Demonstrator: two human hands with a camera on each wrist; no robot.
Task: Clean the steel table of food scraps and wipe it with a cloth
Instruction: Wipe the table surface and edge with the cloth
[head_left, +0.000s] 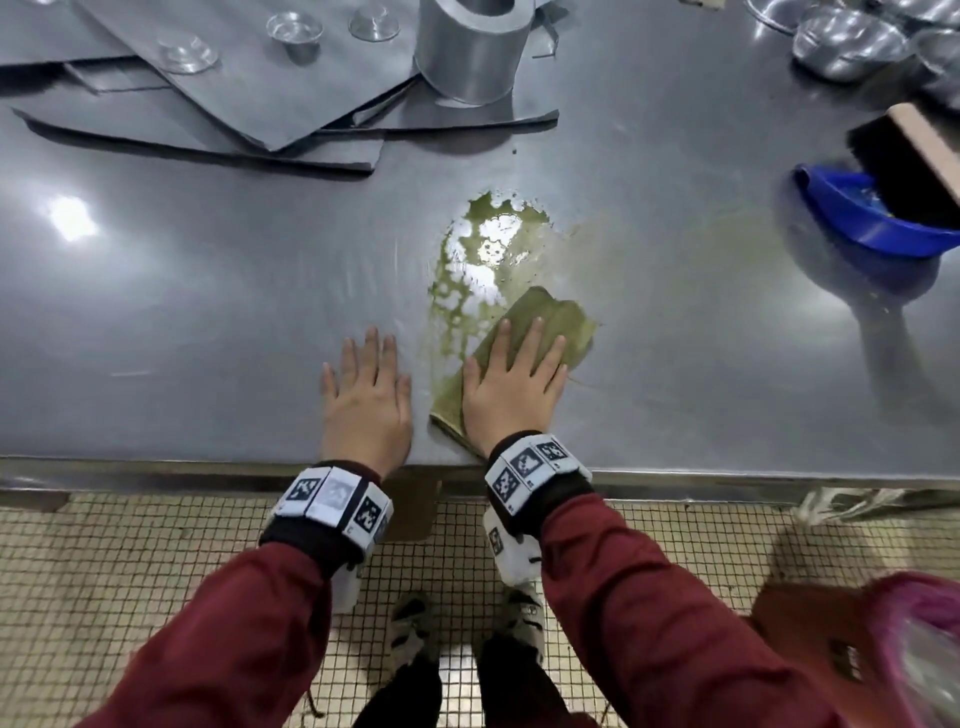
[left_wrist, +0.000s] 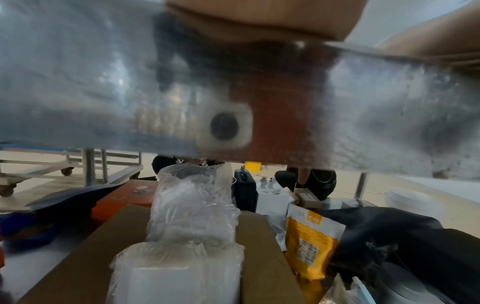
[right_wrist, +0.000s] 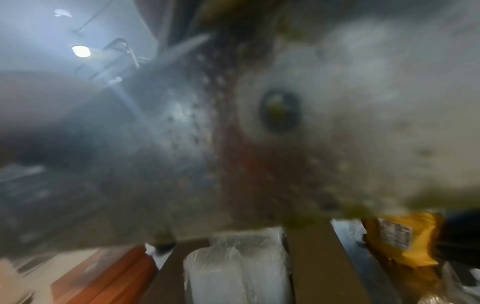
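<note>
Green-stained cloth (head_left: 540, 332) flat beneath the outspread right hand (head_left: 511, 387), left hand (head_left: 366, 400) outspread just beside, gripping nothing.

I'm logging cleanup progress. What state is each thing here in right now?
Table: wet, smeared green.
Spill: pooled, not yet wiped up.
Cloth: flat, stained green, at the spill's near edge.
Right hand: flat, pressing the cloth.
Left hand: flat on bare table.
Dustpan: holds a brush.
</note>
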